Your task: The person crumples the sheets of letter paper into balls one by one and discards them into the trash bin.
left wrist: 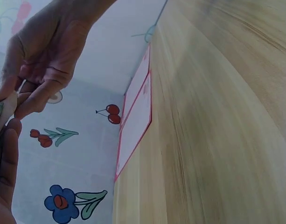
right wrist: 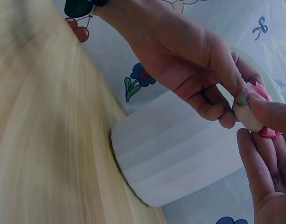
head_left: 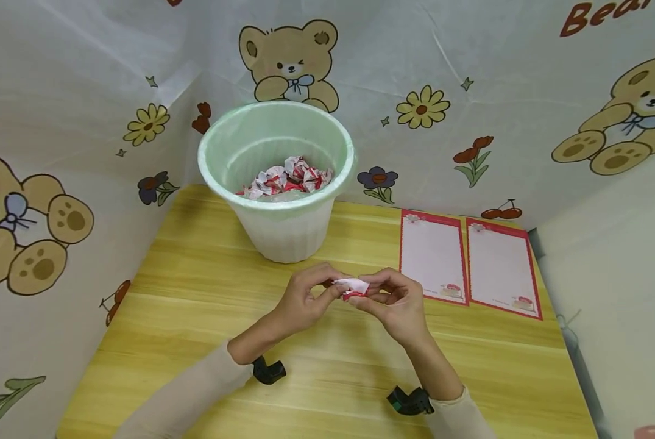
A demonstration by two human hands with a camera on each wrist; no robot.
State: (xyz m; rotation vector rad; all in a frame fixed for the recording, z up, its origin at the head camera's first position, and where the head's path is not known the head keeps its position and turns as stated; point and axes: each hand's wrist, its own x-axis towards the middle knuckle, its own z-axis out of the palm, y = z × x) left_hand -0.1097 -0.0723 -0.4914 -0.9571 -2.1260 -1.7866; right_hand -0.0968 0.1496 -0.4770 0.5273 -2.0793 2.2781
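A small piece of crumpled red and white paper [head_left: 354, 285] is held between both hands above the table, in front of the bin. The left hand [head_left: 304, 299] pinches its left side between thumb and fingers. From the other side, the right hand [head_left: 395, 300] pinches it with thumb and forefinger. The right wrist view shows the paper [right wrist: 250, 109] folded small, with pink and green print on it. Only part of the paper [left wrist: 5, 114] shows in the left wrist view, at its left edge.
A pale green bin [head_left: 289, 228] with crumpled red and white papers [head_left: 291, 177] inside stands behind the hands. Two red-bordered sheets [head_left: 434, 256] lie side by side at the right on the wooden table [head_left: 168, 317]. Bear-print cloth [head_left: 387, 49] hangs around the table.
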